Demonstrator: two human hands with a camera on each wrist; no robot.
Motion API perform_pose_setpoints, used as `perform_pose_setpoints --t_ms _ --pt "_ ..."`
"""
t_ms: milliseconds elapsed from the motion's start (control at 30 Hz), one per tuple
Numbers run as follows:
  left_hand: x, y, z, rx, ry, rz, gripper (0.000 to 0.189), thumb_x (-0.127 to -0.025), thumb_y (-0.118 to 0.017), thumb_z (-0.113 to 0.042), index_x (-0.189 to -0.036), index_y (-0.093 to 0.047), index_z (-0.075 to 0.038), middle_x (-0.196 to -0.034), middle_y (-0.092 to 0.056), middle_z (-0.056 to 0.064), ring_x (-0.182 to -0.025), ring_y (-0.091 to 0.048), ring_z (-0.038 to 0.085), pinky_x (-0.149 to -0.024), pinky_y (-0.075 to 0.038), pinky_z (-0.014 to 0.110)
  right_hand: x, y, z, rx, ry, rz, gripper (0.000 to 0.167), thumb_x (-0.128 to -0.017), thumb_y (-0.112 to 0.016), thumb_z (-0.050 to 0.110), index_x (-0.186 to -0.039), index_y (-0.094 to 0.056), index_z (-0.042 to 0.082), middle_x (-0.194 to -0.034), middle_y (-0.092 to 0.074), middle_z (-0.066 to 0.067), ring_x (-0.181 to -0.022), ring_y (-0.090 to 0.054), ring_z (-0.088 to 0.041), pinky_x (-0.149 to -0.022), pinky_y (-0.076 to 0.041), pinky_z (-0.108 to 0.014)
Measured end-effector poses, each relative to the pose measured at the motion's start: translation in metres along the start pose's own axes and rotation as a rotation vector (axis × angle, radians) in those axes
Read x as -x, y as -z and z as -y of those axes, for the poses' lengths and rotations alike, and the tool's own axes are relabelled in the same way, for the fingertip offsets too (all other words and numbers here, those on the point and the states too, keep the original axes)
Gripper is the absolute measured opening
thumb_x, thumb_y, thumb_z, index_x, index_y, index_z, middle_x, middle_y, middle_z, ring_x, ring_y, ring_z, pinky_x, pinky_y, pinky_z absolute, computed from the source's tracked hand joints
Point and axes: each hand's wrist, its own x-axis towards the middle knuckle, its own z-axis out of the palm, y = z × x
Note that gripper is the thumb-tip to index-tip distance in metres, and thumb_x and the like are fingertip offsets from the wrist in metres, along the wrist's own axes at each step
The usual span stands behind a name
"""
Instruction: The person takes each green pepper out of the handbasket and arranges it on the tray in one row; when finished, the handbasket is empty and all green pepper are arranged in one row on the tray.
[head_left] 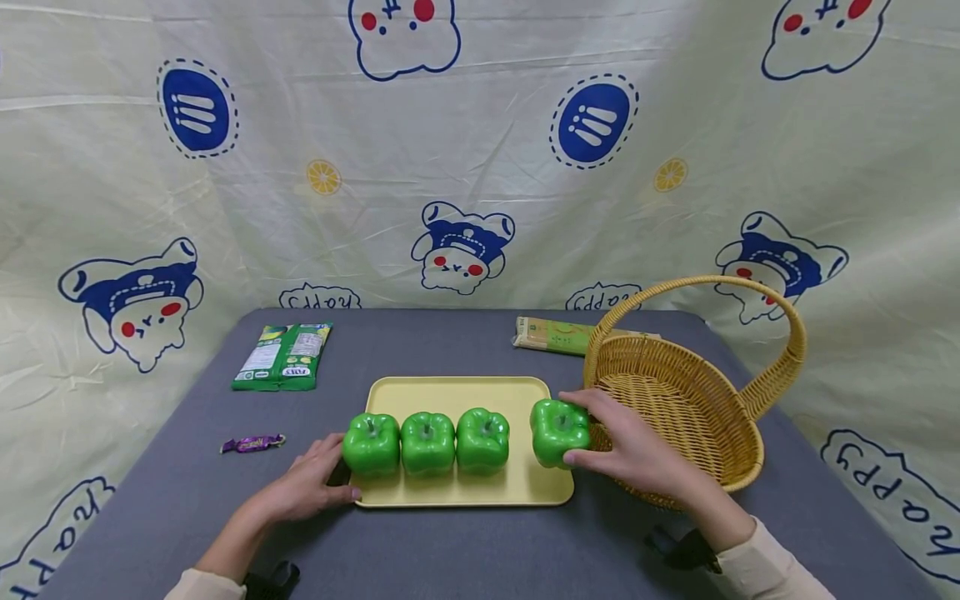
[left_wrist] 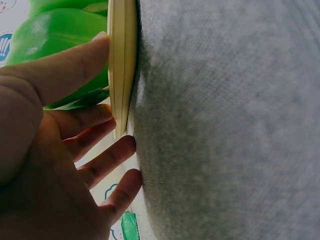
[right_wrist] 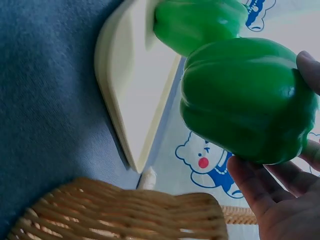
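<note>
Near the right end of the pale yellow tray [head_left: 525, 492], my right hand [head_left: 633, 442] holds a green bell pepper [head_left: 560, 433] between thumb and fingers. The right wrist view shows this bell pepper [right_wrist: 245, 100] raised above the level of the tray rim [right_wrist: 117, 125]. Three more green bell peppers stand in a row on the tray: the left one [head_left: 371, 444], the middle one [head_left: 428, 443] and the right one [head_left: 482, 440]. My left hand [head_left: 311, 483] touches the tray's left end, its fingers spread and its thumb [left_wrist: 75, 65] against the rim.
A wicker basket [head_left: 675, 392] with a tall handle stands right of the tray, partly behind my right forearm. A green and tan long packet [head_left: 555, 335] lies behind it. On the left are a green snack bag [head_left: 283, 358] and a purple wrapped candy [head_left: 252, 444].
</note>
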Motion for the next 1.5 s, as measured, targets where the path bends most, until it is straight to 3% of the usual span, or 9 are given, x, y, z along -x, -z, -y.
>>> perform_pose_setpoints --t_ms 333,700,1500 --pt "0.0 0.0 -0.001 0.008 0.011 0.007 0.071 -0.076 -0.075 -0.031 -0.134 -0.048 0.0 -0.135 -0.046 0.018 -0.125 -0.039 0.04 -0.098 -0.028 0.065 -0.002 -0.014 0.0 -0.021 -0.062 0.033 0.073 -0.076 -0.073 0.046 -0.136 -0.046 0.015 -0.125 -0.055 -0.001 -0.105 -0.056 -0.012 -0.084 -0.049 -0.038" --pt "0.0 0.0 -0.001 0.012 0.02 0.018 0.072 -0.076 -0.075 -0.031 -0.134 -0.047 0.0 -0.136 -0.045 0.018 -0.125 -0.039 0.04 -0.098 -0.028 0.065 -0.008 -0.025 -0.004 0.042 -0.037 0.028 0.069 -0.078 -0.073 0.044 -0.134 -0.048 0.011 -0.123 -0.057 -0.003 -0.105 -0.058 -0.015 -0.084 -0.049 -0.038" --pt "-0.002 0.0 -0.001 0.016 0.031 0.013 0.072 -0.076 -0.075 -0.031 -0.134 -0.047 0.001 -0.136 -0.045 0.019 -0.125 -0.038 0.04 -0.098 -0.027 0.066 -0.017 -0.031 -0.002 0.066 -0.081 0.134 0.072 -0.076 -0.074 0.044 -0.134 -0.046 0.01 -0.129 -0.055 -0.009 -0.113 -0.057 -0.022 -0.09 -0.049 -0.043"
